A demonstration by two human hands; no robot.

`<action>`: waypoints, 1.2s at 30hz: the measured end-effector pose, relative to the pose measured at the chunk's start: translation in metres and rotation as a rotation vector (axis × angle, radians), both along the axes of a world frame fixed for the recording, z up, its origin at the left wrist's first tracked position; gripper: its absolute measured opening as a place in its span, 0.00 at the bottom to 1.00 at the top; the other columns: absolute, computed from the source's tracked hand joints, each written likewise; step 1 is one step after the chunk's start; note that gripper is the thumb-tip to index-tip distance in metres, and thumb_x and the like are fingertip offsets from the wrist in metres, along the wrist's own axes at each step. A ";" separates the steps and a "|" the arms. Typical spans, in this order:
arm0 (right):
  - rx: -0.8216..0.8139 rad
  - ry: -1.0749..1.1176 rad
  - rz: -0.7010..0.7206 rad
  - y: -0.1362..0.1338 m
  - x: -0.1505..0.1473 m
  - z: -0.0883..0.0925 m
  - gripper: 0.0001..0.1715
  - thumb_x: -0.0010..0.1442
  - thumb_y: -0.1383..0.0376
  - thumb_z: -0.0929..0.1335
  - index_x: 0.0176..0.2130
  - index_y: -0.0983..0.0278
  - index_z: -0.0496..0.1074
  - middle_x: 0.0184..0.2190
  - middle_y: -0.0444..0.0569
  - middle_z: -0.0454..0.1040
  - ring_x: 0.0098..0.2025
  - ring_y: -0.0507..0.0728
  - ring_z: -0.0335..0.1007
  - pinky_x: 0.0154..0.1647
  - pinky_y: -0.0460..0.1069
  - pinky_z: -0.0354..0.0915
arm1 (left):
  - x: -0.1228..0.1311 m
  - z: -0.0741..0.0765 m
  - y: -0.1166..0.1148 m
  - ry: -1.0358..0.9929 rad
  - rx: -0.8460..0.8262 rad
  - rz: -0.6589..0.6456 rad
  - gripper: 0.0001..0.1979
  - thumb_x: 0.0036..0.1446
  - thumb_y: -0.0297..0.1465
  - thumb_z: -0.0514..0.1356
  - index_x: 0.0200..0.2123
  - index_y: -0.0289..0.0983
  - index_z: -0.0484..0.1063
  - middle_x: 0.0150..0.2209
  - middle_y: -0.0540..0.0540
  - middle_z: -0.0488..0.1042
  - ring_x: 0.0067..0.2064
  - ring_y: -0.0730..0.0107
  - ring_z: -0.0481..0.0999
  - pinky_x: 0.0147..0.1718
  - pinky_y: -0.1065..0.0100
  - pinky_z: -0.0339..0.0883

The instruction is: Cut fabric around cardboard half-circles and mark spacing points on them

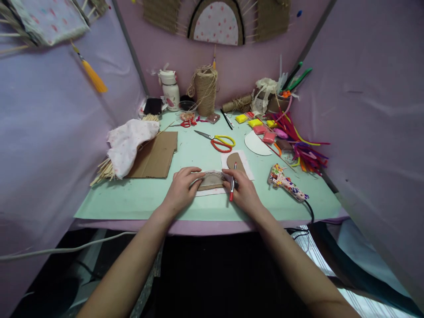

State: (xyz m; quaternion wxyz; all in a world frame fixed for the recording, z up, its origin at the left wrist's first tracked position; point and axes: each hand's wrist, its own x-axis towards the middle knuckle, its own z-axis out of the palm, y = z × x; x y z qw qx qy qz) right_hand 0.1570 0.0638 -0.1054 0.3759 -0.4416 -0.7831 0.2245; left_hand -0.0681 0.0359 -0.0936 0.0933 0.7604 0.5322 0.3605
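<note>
My left hand (181, 189) grips the left edge of a half-round cardboard piece (212, 187) with its thumb and fingers. A clear curved piece that looks like a protractor (212, 173) lies over that cardboard, and white paper (209, 192) shows beneath. At the right edge of the same pieces are the fingertips of my right hand (244, 191), closed, with a red-and-silver pen (232, 189) tucked between the fingers. Just behind my right hand, another rounded cardboard piece (236, 160) rests on a white sheet (249, 168). My fingers cover both ends of the half-round pieces.
Scissors (218, 142) lie behind my hands. A patterned glue gun (287, 184) is on the right, near colourful pipe cleaners (306, 148) and a white half-circle (257, 144). Flat cardboard (155, 157) and spotted cloth (127, 143) over sticks lie left. Twine (206, 92) stands at the back.
</note>
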 end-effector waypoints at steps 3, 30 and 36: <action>-0.009 0.011 0.013 0.001 0.000 0.000 0.18 0.60 0.68 0.65 0.50 0.58 0.71 0.50 0.52 0.75 0.53 0.62 0.70 0.55 0.58 0.65 | -0.002 0.000 0.001 -0.045 -0.006 -0.015 0.11 0.61 0.25 0.57 0.42 0.39 0.78 0.46 0.44 0.78 0.48 0.62 0.75 0.50 0.56 0.66; -0.078 0.054 -0.045 -0.001 0.001 0.001 0.13 0.59 0.67 0.67 0.44 0.58 0.73 0.43 0.51 0.77 0.47 0.62 0.73 0.49 0.58 0.67 | -0.007 -0.001 -0.007 0.039 -0.034 0.077 0.14 0.54 0.20 0.56 0.33 0.40 0.80 0.39 0.47 0.82 0.43 0.61 0.78 0.44 0.55 0.67; -0.071 0.059 -0.038 -0.001 0.001 0.002 0.13 0.59 0.67 0.66 0.44 0.58 0.73 0.43 0.51 0.77 0.46 0.62 0.73 0.48 0.58 0.68 | -0.007 -0.001 -0.007 0.028 -0.049 0.085 0.14 0.54 0.20 0.56 0.33 0.41 0.80 0.39 0.47 0.82 0.43 0.62 0.78 0.45 0.55 0.67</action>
